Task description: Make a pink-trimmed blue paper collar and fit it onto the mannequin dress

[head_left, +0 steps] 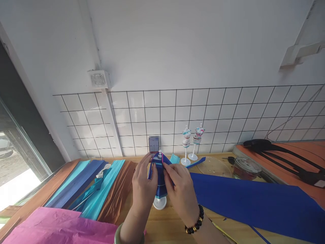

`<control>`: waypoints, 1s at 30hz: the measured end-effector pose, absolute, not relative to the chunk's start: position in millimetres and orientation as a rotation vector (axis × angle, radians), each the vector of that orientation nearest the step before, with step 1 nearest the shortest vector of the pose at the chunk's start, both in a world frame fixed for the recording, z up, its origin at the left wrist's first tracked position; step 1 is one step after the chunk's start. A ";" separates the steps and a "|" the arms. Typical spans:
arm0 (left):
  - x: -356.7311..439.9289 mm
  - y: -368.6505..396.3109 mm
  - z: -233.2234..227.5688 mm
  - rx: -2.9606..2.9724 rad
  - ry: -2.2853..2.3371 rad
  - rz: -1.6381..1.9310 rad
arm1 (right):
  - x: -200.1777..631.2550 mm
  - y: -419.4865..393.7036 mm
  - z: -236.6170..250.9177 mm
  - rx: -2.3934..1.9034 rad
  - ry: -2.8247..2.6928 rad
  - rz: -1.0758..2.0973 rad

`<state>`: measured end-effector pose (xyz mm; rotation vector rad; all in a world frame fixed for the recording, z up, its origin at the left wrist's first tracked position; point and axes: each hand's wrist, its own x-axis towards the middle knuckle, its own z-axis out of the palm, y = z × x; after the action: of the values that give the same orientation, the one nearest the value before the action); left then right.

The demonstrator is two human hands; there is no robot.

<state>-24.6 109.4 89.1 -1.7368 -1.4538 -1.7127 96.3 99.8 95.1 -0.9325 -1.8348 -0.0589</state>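
Both hands grip a miniature mannequin [159,183] on the wooden table [172,227]: my left hand [143,184] and right hand [181,189] pinch its blue paper dress, apparently at the shoulders. Two dressed mannequins [191,142] stand behind, beside a blue sheet [254,200].

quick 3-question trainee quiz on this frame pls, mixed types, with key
1. True or false: both the left hand and the right hand are on the small mannequin dressed in blue paper.
2. How many other small mannequins stand by the tiled wall? A) one B) two C) four
3. Fill in: the pink paper sheet lies at the near ____ corner of the wooden table.

Key: 1 true; 2 B; 3 left.
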 end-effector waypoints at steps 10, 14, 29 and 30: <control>-33.3 105.4 92.3 -1.747 -1.392 -1.835 | 96.6 99.9 96.6 -0.971 -1.851 -0.075; -36.5 101.9 102.6 -1.749 -1.298 -1.624 | 97.2 98.8 98.9 -0.971 -1.854 -0.069; -27.6 95.5 88.4 -1.895 -1.359 -1.318 | 94.2 98.2 96.0 -0.966 -1.855 -0.034; -27.6 95.7 86.9 -1.899 -1.356 -1.327 | 94.0 98.5 94.9 -0.966 -1.853 -0.039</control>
<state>-27.6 95.7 86.9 -1.8989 -1.3558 -1.3271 94.0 98.5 94.9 -0.9658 -1.8528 -0.0387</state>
